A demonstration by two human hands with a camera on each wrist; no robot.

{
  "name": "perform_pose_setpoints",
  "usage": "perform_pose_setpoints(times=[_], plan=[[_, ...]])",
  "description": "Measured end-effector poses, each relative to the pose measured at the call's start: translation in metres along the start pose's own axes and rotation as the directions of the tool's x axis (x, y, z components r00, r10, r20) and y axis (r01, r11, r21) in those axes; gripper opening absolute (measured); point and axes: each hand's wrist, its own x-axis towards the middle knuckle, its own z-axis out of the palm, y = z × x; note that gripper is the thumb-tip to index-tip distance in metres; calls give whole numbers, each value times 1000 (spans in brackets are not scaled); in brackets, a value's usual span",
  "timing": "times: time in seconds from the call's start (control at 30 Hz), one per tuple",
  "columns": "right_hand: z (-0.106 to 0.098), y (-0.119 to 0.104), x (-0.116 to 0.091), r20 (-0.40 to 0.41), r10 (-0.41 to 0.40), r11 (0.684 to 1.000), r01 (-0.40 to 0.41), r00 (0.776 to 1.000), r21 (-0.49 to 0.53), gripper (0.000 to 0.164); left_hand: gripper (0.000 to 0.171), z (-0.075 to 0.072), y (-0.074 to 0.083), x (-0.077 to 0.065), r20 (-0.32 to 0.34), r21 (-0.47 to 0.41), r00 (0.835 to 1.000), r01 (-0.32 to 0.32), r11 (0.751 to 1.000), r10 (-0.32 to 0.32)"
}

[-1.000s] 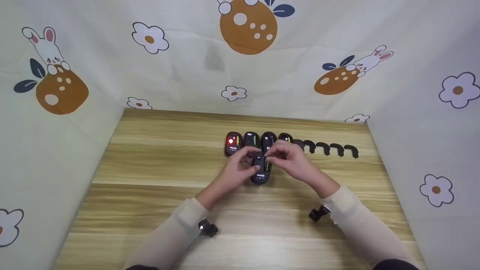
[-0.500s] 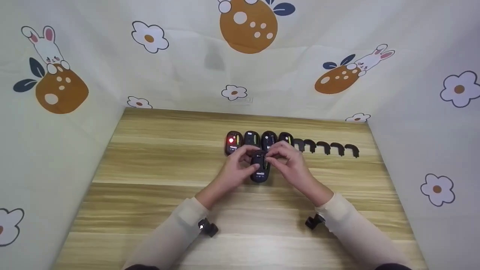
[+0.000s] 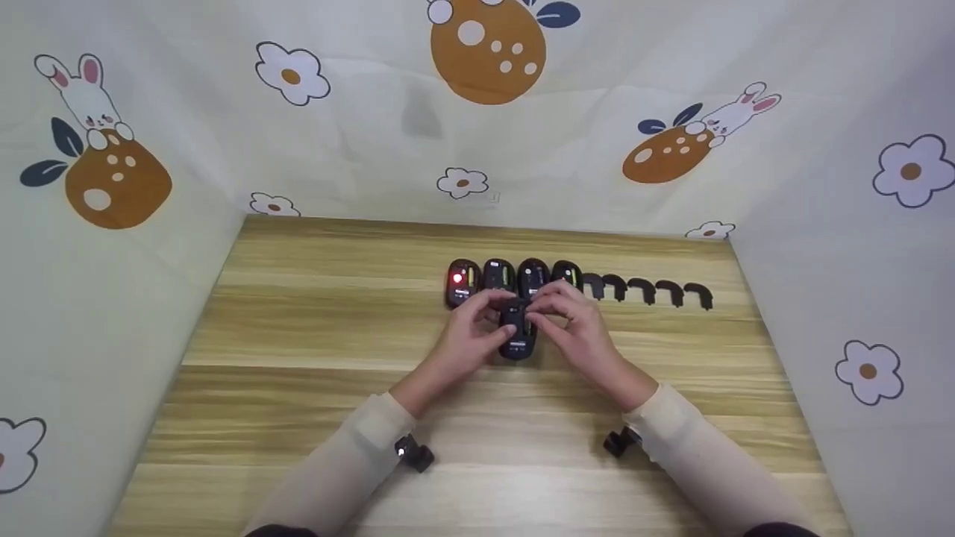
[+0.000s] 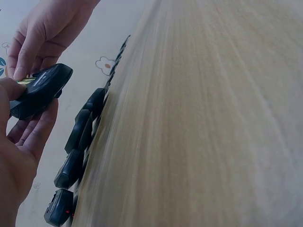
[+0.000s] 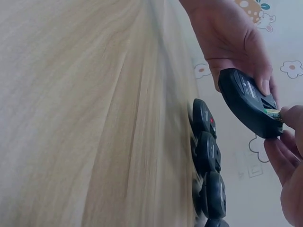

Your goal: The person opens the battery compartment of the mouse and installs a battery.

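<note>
A black computer mouse (image 3: 517, 344) is held underside up above the table, its battery bay exposed. My left hand (image 3: 471, 333) grips it from the left, thumb on the underside and fingers behind. At the bay's far end, my right hand (image 3: 576, 317) pinches a small green-and-gold battery (image 5: 273, 113). In the right wrist view the right thumb presses against that battery's end, while the other fingers lie near the mouse's end. The left wrist view shows the mouse (image 4: 45, 92) tilted, with the battery (image 4: 26, 81) lying partly in its bay.
Several black mice stand underside up in a row behind the hands; the leftmost mouse (image 3: 463, 287) glows red. To their right lie several curved black battery covers (image 3: 642, 291) in a line. A patterned cloth (image 3: 358, 149) encloses the back and sides of the wooden table (image 3: 313, 418).
The right wrist has shifted slightly inward and to the left, its fingers staying at the battery bay. The mouse has tilted a little in the left hand's grip.
</note>
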Motion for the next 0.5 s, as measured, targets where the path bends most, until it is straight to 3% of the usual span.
perform_pose_setpoints(times=[0.3, 0.5], plan=[[6, -8, 1, -49, 16, 1000, -17, 999, -8, 14, 46, 0, 1, 1, -14, 19, 1000, -20, 1000, 20], [5, -9, 2, -36, 56, 998, -56, 998, 7, 14, 46, 1, 2, 1, -24, -3, 1000, -19, 1000, 19]])
